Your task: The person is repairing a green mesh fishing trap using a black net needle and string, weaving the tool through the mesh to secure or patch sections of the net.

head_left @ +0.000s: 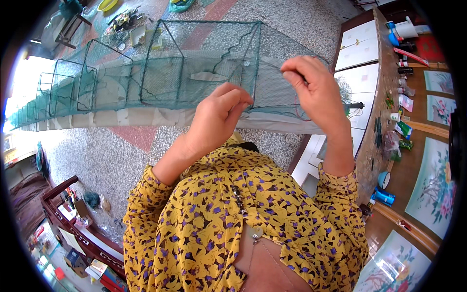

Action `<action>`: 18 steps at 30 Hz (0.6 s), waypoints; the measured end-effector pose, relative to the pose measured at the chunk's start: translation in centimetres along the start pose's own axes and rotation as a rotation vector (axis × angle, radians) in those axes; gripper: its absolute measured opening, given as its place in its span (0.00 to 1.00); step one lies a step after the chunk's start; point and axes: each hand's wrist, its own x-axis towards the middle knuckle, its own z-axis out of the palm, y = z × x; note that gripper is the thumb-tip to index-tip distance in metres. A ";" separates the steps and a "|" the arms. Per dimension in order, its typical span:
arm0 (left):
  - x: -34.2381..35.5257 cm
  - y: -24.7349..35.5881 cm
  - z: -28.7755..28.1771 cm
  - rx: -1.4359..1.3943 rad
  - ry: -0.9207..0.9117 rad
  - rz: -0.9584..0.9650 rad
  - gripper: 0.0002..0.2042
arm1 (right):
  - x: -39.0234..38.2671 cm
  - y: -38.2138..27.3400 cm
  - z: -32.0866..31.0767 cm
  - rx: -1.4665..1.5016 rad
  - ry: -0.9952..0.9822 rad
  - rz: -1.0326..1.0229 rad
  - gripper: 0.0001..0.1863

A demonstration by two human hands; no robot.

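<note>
A long green mesh net trap (204, 73) with dark square frames lies stretched from left to right in front of me, over a pale strip of cloth or board (160, 118). My left hand (219, 114) is closed, thumb and fingertips pinching at the lower corner of one frame. Raised higher over the trap's right part, my right hand (314, 90) is closed with thumb and forefinger together; what they pinch is too small to make out. Beside its wrist a thin reddish thread (296, 104) curves down over the mesh.
On the right stands a white-fronted cabinet (357, 46) with a cluttered top. A dark wooden seat (73, 214) holding boxes is at the lower left. Loose items and a yellow basin (107, 5) lie on the speckled floor (301, 24) beyond the trap.
</note>
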 end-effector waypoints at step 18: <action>0.1 -3.0 0.9 -0.388 -0.114 -0.316 0.03 | -0.4 0.9 8.0 0.295 0.112 0.069 0.07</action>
